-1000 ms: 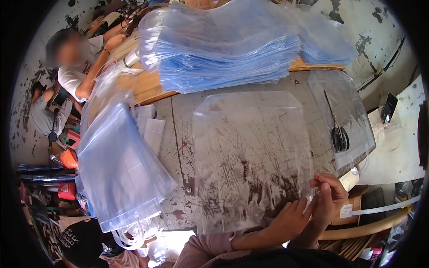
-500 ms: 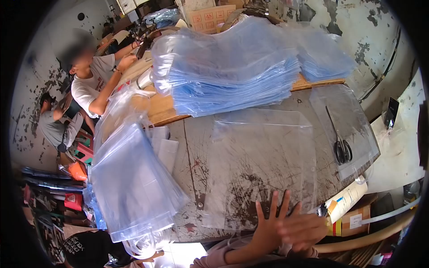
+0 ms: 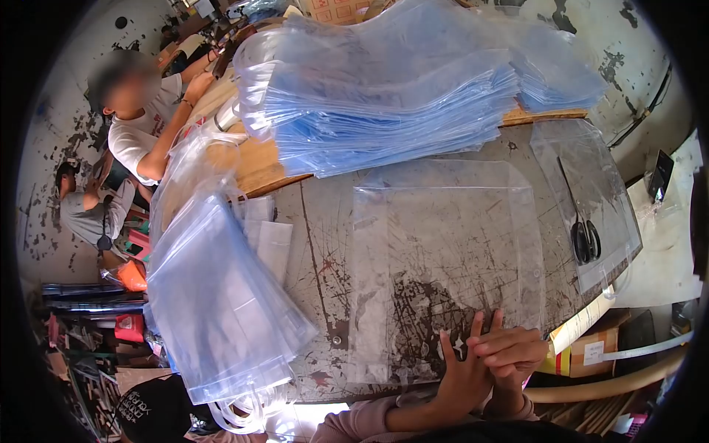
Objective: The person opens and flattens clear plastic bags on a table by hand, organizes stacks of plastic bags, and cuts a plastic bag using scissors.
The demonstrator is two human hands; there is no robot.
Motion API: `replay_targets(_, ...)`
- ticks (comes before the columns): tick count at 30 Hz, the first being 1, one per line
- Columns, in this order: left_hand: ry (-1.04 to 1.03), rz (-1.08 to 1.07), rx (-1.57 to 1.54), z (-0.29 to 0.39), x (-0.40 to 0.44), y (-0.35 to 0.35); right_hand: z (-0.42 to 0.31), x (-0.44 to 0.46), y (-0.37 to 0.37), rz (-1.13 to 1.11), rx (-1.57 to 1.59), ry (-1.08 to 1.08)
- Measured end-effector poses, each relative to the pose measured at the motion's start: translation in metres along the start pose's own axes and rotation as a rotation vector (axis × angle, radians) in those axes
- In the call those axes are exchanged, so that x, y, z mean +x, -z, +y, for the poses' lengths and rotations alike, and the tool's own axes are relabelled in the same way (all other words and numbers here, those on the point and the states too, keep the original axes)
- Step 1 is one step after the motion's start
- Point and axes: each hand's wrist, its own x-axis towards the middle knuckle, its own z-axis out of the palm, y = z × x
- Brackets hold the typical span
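Note:
Both of my hands are together at the table's near edge, over the lower right of a flat clear plastic sheet or bag [image 3: 450,244]. My left hand [image 3: 465,380] is open, fingers spread and pointing away from me, holding nothing that shows. My right hand [image 3: 513,351] lies across it, its bent fingers closed over some of the left fingers. Whether anything small sits between them is hidden. The clear plastic lies on the worn table, with a folded band along its far edge.
Tall stacks of bluish clear plastic bags [image 3: 384,133] fill the back. More bags with tube-like handles [image 3: 229,303] lie at left. Black-handled scissors [image 3: 586,240] rest on a plastic piece [image 3: 613,199] at right. Two people sit at left; a capped head [image 3: 155,410] shows below.
My right hand has come from a blurred, raised position down onto my left hand's fingers. Both hands sit slightly further right. The view has tilted a little downward.

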Motion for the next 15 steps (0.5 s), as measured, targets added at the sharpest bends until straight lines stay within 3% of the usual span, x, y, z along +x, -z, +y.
replay_targets(2, -0.050, -0.185, 0.110, -0.002, 0.002, 0.016, -0.001, 0.000, 0.000, -0.008, -0.018, -0.007)
replay_targets(5, -0.067, -0.056, 0.038, -0.008, -0.004, 0.025, -0.004, 0.003, 0.000, -0.136, 0.132, 0.014)
replay_targets(7, -0.230, -0.190, -0.338, -0.021, -0.023, 0.034, -0.007, 0.010, -0.002, -0.205, 0.165, 0.000)
replay_targets(11, -0.440, -0.101, -0.081, -0.055, -0.039, 0.088, -0.006, 0.016, 0.021, -0.462, 0.350, -0.037)
replay_targets(13, -0.008, -0.323, 0.091, -0.065, -0.024, 0.132, -0.002, 0.019, 0.027, -0.598, 0.747, 0.066)
replay_targets(14, -0.008, -0.322, 0.093, -0.071, -0.028, 0.131, 0.000, 0.018, 0.030, -0.598, 0.748, 0.068)
replay_targets(15, 0.123, -0.257, 0.121, -0.077, -0.031, 0.128, 0.002, 0.016, 0.033, -0.577, 0.915, 0.085)
